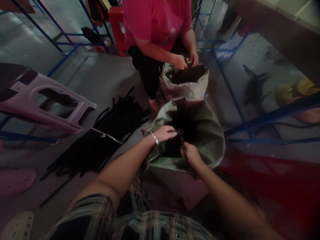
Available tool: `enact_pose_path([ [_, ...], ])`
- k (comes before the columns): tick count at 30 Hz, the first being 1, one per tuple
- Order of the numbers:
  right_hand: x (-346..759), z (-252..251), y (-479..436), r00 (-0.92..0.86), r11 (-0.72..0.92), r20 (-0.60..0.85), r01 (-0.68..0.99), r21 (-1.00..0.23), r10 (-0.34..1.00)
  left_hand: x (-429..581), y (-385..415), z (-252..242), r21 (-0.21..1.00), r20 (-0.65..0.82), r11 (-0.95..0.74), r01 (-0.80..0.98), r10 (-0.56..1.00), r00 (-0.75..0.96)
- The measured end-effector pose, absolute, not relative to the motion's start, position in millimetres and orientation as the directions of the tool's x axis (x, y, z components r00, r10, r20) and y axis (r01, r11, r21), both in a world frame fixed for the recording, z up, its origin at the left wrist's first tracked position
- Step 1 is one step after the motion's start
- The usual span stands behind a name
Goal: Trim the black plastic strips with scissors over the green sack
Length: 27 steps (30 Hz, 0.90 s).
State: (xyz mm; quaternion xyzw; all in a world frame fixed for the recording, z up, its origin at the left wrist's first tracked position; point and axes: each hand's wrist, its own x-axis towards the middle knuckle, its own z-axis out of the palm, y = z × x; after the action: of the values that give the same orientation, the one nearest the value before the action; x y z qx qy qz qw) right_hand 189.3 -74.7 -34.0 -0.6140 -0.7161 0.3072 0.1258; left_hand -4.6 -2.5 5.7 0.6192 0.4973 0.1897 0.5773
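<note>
My left hand (165, 132), with a silver bracelet on the wrist, reaches into the open mouth of a grey-green woven sack (207, 133) and its fingers are curled on dark material inside. My right hand (190, 154) is closed around the handles of black scissors (182, 141), whose blades point up toward the left hand's fingertips. The sack's dark contents (175, 146) are too dim to make out.
A person in a pink shirt (156, 20) squats opposite, both hands working over a second sack (185, 83). A pile of black strips (105, 136) lies on the concrete floor to the left. A pale plastic stool (50, 103) lies tipped over. Blue metal rack frames (262, 120) stand around.
</note>
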Motion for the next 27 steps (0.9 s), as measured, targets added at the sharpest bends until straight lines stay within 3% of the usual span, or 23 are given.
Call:
enact_pose_path([
  [27, 185.4, -36.2, -77.5, -0.165, -0.051, -0.249, 0.732, -0.679, 0.954, -6.4, 1.0, -4.1, 0.853, -0.366, 0.132, 0.506, 0.841, 0.398],
])
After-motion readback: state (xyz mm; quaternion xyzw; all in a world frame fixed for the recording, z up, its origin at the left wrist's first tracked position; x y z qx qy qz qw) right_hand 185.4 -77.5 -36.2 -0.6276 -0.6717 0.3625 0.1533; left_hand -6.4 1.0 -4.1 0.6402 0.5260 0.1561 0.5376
